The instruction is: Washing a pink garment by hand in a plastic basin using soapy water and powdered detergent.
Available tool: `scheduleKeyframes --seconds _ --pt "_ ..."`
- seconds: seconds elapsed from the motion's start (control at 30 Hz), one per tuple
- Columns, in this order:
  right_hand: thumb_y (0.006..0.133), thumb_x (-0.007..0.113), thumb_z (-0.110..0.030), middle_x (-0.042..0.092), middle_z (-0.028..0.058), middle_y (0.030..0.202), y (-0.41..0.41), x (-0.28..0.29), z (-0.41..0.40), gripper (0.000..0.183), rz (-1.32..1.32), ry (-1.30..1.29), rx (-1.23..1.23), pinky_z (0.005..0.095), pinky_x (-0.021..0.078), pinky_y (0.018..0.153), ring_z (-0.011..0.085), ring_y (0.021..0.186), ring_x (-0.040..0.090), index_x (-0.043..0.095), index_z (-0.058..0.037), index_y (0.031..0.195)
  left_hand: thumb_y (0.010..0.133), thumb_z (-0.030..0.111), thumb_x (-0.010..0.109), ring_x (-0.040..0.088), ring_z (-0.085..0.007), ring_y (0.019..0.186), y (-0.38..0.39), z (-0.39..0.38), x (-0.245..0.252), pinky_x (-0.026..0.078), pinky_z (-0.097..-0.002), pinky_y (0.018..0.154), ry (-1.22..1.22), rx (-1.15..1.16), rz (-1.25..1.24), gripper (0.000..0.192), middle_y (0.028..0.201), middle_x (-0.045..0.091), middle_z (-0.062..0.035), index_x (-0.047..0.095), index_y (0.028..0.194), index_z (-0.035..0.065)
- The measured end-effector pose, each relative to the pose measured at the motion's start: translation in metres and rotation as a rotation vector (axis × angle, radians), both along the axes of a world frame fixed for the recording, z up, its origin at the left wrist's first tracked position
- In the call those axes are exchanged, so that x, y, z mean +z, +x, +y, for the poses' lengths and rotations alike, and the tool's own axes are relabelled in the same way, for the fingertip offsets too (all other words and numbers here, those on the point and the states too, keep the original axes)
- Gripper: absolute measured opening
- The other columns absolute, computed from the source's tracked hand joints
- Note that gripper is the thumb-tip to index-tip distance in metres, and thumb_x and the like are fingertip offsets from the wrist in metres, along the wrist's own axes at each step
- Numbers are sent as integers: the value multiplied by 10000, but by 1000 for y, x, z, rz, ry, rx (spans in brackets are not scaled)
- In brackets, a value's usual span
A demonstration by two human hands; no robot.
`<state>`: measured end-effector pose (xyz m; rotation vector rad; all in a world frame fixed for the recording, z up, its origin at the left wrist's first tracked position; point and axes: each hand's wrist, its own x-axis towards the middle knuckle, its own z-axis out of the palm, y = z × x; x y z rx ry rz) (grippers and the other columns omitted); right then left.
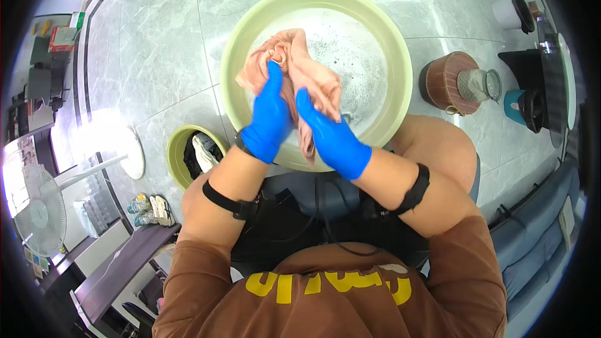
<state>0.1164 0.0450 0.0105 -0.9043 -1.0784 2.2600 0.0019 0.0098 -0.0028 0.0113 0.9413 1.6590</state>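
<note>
A large pale green plastic basin (399, 56) stands on the floor before me, holding soapy water (364, 56) with white foam. A bunched, wet-looking pink cloth garment (300, 56) is held up over its left part. My left hand (270, 117), in a blue rubber glove, grips the garment's left side with the thumb on top. Also gloved in blue, my right hand (331, 134) holds its lower right folds, thumb raised along the cloth. The fingers beneath both hands are mostly hidden. One end of the garment hangs down between my hands near the basin's near rim.
A smaller green bucket (176, 150) with dark and white cloths stands left of my knee. Right of the basin are a reddish-brown round stool or basket (441, 82) and bins. A standing fan (40, 211) and shoes (162, 210) are at left, a blue sofa (535, 234) at right.
</note>
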Motion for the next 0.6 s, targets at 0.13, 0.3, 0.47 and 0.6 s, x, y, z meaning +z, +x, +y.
scheduleKeyframes --seconds 0.13,0.3,0.47,0.6 --pt "997 615 -380 622 68 1184 10 11 55 493 196 -438 11 284 513 870 139 1038 614 528 -56 1358 1068 360 450 558 -232 1249 -39 0 -1 460 -367 1059 71 4 60 450 1359 557 -107 467 1391 46" --pt "1000 583 -309 643 136 1237 42 32 153 439 146 -365 94 373 521 962 257 1117 645 540 13 1296 1023 277 522 580 -329 1244 -98 -23 29 501 -461 1038 77 -66 -37 484 1372 567 -200 468 1402 -18" --pt "1006 575 -240 640 135 1233 53 -15 174 367 64 -171 86 354 498 991 236 1116 633 546 3 1280 1017 253 527 600 -338 1216 -120 -42 19 495 -469 1041 130 -23 14 458 1343 594 -195 491 1383 -19" --pt "1006 579 -274 637 143 1229 39 28 160 403 93 -266 187 365 497 990 242 1136 621 538 0 1299 1010 254 547 607 -335 1208 -126 -50 20 497 -471 1039 103 -34 13 466 1331 603 -194 491 1386 -16"
